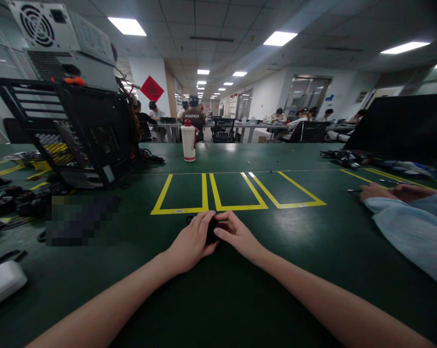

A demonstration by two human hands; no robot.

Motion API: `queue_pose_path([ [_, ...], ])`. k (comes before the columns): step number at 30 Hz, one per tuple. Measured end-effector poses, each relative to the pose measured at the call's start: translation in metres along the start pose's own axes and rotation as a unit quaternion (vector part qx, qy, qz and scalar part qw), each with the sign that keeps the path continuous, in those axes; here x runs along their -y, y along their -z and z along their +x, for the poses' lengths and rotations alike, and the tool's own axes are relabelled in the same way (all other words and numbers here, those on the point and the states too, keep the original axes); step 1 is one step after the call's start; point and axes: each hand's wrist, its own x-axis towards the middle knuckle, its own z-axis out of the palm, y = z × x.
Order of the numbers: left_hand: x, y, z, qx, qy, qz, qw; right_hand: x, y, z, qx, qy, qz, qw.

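My left hand (191, 240) and my right hand (237, 235) meet on the green table (218, 295) just in front of me. Together they clasp a small black object (211, 231), mostly hidden between the fingers; I cannot tell what it is. Both hands rest on the tabletop just below the yellow taped boxes (236, 193).
An open black computer case (91, 137) with a grey power supply (59, 43) on top stands at the left, with cables and black parts around it. A white bottle (188, 140) stands mid-table. A co-worker's arm in a light blue sleeve (410, 222) lies at the right.
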Motion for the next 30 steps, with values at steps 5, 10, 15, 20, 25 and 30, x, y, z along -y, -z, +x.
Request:
queue_pose_path([
  [5, -0.0001, 0.0003, 0.0004, 0.002, 0.004, -0.002, 1.0, 0.0037, 0.0007, -0.0005, -0.003, -0.011, -0.001, 1.0],
  [10, -0.0007, 0.0015, 0.0002, 0.013, 0.01, -0.007, 1.0, 0.0037, 0.002, 0.0001, -0.001, -0.021, -0.013, 1.0],
  [15, 0.0001, -0.0015, 0.0003, -0.003, 0.002, 0.0, 1.0, 0.0018, -0.0002, 0.0008, 0.003, -0.003, 0.002, 1.0],
  [20, 0.0007, -0.0015, 0.0003, -0.001, 0.003, -0.007, 1.0, 0.0041, -0.001, -0.0007, -0.001, 0.003, -0.001, 1.0],
  [25, -0.001, 0.0015, 0.0005, 0.004, 0.009, -0.006, 1.0, 0.0057, -0.0001, -0.0006, -0.01, -0.011, -0.01, 1.0],
  [30, -0.0008, 0.0006, 0.0003, 0.002, 0.003, -0.004, 1.0, 0.0068, 0.0005, 0.0001, -0.009, -0.027, -0.021, 0.999],
])
